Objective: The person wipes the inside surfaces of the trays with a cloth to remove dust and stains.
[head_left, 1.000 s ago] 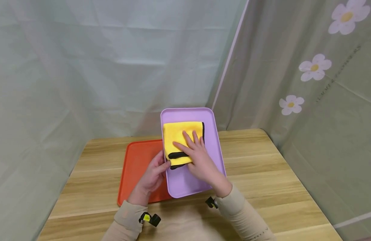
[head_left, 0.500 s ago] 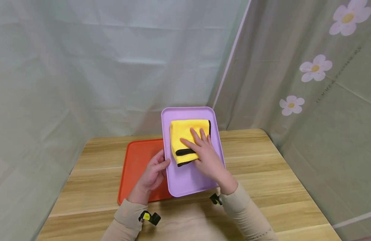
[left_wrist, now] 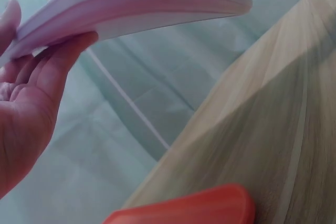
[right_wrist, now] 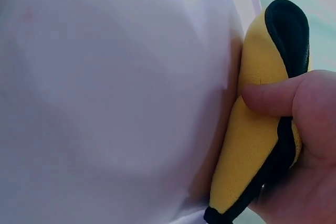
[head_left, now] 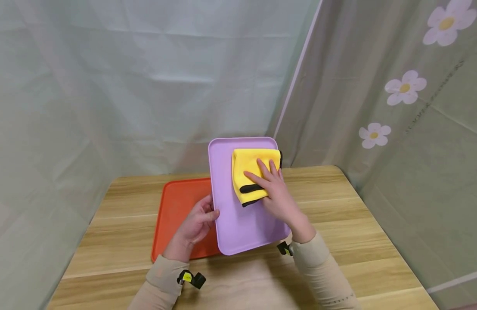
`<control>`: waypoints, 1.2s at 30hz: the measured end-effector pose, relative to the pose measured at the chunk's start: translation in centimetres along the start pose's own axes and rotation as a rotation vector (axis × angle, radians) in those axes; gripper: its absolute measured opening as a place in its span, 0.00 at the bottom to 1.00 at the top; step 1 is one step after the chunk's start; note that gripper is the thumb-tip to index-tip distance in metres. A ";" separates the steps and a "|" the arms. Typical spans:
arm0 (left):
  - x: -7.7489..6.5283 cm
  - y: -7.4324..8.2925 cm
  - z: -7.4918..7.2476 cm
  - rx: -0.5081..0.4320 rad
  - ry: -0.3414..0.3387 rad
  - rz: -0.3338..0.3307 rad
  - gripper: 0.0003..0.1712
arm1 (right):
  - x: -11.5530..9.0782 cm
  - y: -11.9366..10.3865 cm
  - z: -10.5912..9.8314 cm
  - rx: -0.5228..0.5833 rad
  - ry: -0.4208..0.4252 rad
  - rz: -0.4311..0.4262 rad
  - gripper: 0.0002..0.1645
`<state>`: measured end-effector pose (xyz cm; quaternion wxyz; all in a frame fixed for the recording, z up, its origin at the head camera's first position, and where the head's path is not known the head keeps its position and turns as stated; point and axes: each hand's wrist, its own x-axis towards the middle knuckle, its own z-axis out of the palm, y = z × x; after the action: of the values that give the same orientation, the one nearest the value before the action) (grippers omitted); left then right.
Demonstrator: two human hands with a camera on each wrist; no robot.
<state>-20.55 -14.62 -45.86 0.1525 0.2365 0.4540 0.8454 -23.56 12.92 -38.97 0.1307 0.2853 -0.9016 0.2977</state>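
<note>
A lilac tray point(head_left: 238, 232) is held up off the table, tilted toward the head camera. My left hand point(head_left: 197, 221) grips its left edge, thumb on the rim and fingers underneath, as the left wrist view shows. A folded yellow cloth point(head_left: 244, 165) with black trim lies against the tray's upper right part. Spread, fairly straight fingers of my right hand point(head_left: 277, 196) press on the cloth. In the right wrist view, the thumb point(right_wrist: 268, 98) lies along the near side of the cloth.
Partly hidden behind the lilac tray, an orange-red tray point(head_left: 176, 215) lies on the wooden table point(head_left: 339, 241). Pale curtains point(head_left: 165, 86) hang behind and at the sides, with white flowers on the right one. Each wrist carries a small black camera.
My right hand has slid the yellow cloth across the lilac tray to the right and slightly up, from its left side to its upper right. The left hand's hold on the tray stays nearly the same.
</note>
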 end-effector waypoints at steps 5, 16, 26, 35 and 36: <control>0.1 -0.3 -0.5 -0.018 -0.066 -0.012 0.22 | 0.1 0.2 -0.6 -0.002 0.003 -0.018 0.53; 0.2 -0.2 -0.4 -0.009 -0.061 0.007 0.27 | 0.3 0.0 -0.9 -0.007 -0.024 -0.015 0.51; 0.4 0.2 -0.3 0.067 -0.026 -0.004 0.29 | 0.0 -0.7 0.3 -0.003 -0.098 0.002 0.54; 0.3 0.2 -0.6 0.121 0.019 -0.017 0.31 | -0.5 -1.6 1.4 -0.017 -0.152 -0.065 0.56; 0.3 0.2 -0.6 0.125 0.021 -0.019 0.31 | -0.5 -1.7 1.5 -0.019 -0.151 -0.076 0.57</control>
<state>-21.15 -14.99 -45.84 0.1409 0.2325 0.5096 0.8163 -22.26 11.12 -39.60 0.0760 0.3396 -0.9002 0.2616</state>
